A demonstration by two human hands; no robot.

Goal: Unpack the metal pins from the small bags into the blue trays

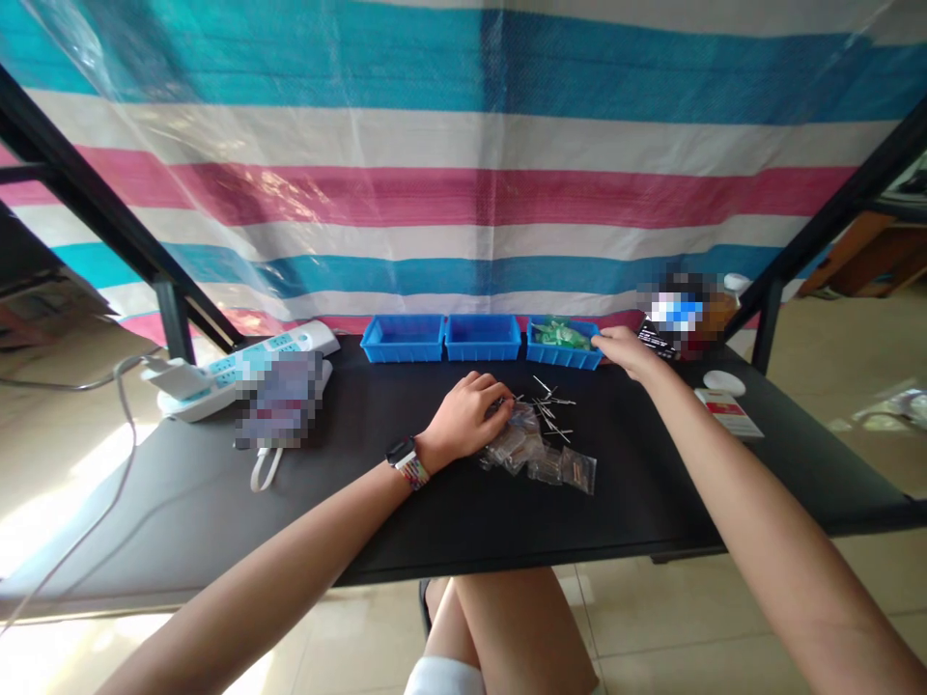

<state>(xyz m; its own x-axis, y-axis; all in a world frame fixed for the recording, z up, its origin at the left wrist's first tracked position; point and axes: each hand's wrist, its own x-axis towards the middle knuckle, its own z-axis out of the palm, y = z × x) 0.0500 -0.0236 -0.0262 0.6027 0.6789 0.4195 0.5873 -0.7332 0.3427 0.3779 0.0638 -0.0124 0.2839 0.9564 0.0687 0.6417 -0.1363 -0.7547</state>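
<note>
blue bin (563, 358), far right: right hand (624, 349) grips its right end, seemingly positioning it; shifting it calls for levelness. left hand (472, 415) curls over clear packets (516, 444), hold unclear.

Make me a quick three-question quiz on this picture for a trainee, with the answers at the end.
1. How many blue plastic bins stand in the row?
2. Where is the right hand? A, at the power strip; B, at the rightmost bin; C, at the leftmost bin.
3. True or false: the left hand is nearer the clear plastic bags than the right hand is.

Key: 1, three; 2, B; 3, true.
</note>
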